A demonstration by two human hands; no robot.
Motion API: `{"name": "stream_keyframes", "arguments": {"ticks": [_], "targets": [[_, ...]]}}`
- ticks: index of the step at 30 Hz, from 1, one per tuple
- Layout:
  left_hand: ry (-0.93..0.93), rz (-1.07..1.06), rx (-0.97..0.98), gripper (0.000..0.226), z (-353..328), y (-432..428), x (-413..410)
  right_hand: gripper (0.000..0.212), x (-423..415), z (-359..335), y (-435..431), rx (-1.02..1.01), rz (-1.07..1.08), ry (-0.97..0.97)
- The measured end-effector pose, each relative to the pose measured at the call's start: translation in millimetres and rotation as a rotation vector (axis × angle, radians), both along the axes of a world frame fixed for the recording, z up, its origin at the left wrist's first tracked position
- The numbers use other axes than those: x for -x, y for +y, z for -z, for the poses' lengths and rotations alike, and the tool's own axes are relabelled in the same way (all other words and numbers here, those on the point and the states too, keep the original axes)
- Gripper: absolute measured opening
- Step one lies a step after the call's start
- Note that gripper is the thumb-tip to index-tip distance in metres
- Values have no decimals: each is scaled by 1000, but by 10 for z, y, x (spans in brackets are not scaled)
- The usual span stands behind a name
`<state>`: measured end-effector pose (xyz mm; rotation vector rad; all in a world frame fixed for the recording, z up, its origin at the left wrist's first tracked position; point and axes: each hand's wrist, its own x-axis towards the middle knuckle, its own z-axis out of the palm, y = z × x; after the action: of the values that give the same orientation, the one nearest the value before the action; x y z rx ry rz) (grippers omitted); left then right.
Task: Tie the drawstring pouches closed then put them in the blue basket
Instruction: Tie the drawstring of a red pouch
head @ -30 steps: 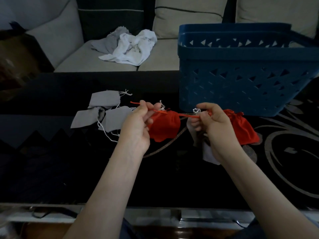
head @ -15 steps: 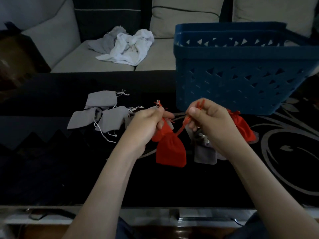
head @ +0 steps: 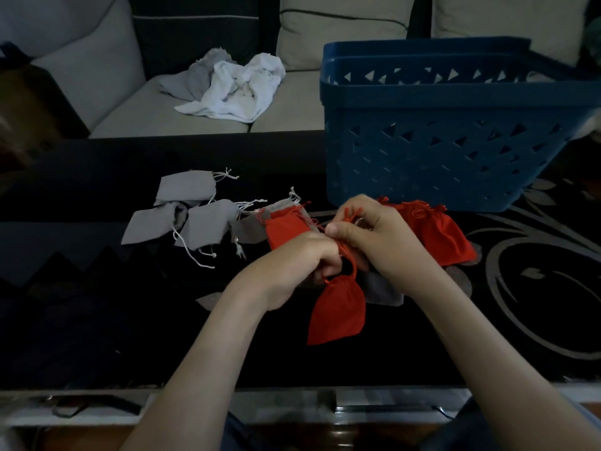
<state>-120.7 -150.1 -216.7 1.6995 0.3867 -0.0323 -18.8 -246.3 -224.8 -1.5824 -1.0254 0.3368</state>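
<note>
Two hands hold one red drawstring (head: 350,260) above a dark patterned surface (head: 97,320). The left hand (head: 300,263) curls its fingers round the cord, and the right hand (head: 382,236) pinches it between thumb and fingers. One red pouch (head: 338,312), cinched at the neck, hangs from the cord in front of the hands. A second red pouch (head: 286,226) lies behind the left hand. A red heap (head: 440,234), one pouch or more, lies near the foot of the single blue basket (head: 455,157). Three gray pouches (head: 192,209) lie clustered at left, strings loose. More gray cloth (head: 382,289) shows beneath the hands.
</note>
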Motion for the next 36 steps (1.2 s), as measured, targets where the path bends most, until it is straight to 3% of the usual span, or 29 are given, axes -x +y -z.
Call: {"name": "stream_keyframes", "arguments": {"ticks": [3, 6, 11, 16, 30, 33, 36], "targets": [[-7, 38, 58, 31, -9, 4, 2, 21, 4, 24, -4, 27, -11, 99], [-39, 11, -38, 43, -16, 2, 5, 22, 18, 22, 4, 8, -3, 170], [-92, -101, -30, 48, 21, 65, -17, 49, 7, 7, -33, -13, -43, 264], [-93, -131, 0, 48, 7, 96, -17, 16, -9, -9, -55, 33, -20, 160], [-34, -212, 41, 37, -11, 93, -20, 17, -119, 24, -84, 36, 249, 94], [-87, -230, 48, 34, -9, 73, -43, 9, -70, 17, -69, -80, 122, 277], [-183, -277, 106, 32, -38, 48, -76, 39, -4, 52, -29, -97, -104, 431]]}}
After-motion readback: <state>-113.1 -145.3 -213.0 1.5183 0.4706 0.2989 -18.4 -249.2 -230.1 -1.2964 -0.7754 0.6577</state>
